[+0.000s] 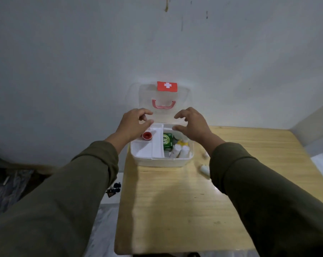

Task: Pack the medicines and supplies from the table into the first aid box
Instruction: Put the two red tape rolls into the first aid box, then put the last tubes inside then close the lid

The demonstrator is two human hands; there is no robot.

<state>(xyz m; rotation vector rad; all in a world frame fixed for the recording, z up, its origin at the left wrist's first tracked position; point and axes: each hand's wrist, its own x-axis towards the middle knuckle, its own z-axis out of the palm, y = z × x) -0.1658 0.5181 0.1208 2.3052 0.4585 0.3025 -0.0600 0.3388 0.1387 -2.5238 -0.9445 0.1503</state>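
Observation:
The white first aid box (pixel 160 161) stands open at the far end of the wooden table (pixel 184 201). Its clear lid (pixel 181 101), with a red cross label and a pink handle, leans back against the wall. Inside, a white tray (pixel 147 147) on the left holds a red-capped item (pixel 147 135). The right side holds a green box (pixel 167 139) and white bottles (pixel 181 151). My left hand (pixel 133 124) and my right hand (pixel 191 125) hover over the back of the box, fingers spread, holding nothing.
Two small white items (pixel 205 168) lie on the table right of the box, partly hidden by my right sleeve. A small dark object (pixel 114 189) sits on the floor left of the table. The grey wall stands directly behind the box.

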